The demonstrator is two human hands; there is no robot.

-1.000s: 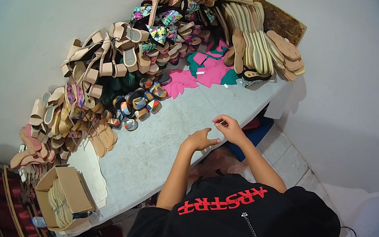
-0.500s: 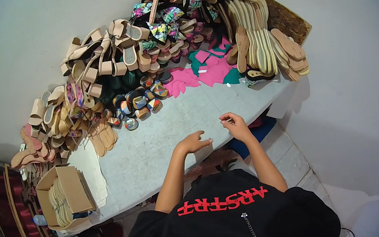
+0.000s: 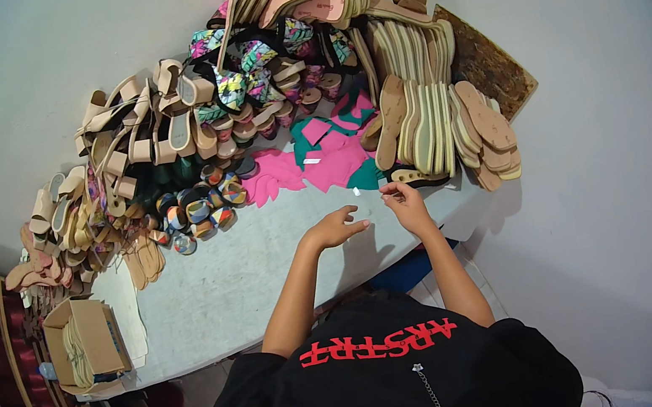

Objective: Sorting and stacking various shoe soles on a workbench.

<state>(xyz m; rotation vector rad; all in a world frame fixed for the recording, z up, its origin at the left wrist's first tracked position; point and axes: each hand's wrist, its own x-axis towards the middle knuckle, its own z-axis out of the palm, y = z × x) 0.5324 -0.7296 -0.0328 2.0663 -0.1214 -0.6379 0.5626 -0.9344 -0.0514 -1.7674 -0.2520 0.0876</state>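
In the head view both hands are out over a pale bench (image 3: 229,291), towards its near edge. Left hand (image 3: 334,229) isn't gripping anything I can see, fingers loosely spread and the thumb sticking out to the right. Right hand (image 3: 405,206) is curled, thumb and fingertips close together, and honestly I can't tell whether it's pinching something tiny or nothing at all. Closest loose bit to it is a little white scrap (image 3: 357,192), lying on the bench top just left of those fingertips, right by some green pieces (image 3: 366,177). Those are jumbled in with a bunch of pink pieces (image 3: 275,176), spread out from the middle of the bench back toward its far edge.

Over at the bench's right end there's a tight row of cream soles (image 3: 430,136), with tan soles (image 3: 493,126) fanned out beside it and a brown board (image 3: 487,63) behind. The far edge is a proper mountain: beige block-heeled sandals (image 3: 182,137) on the left, floral straps (image 3: 231,86) nearer the middle, multicoloured heels (image 3: 198,211) lower down in front. At the near left corner sits a cardboard box (image 3: 97,338) with pale soles (image 3: 77,354) in it, next to a white sheet (image 3: 128,311)
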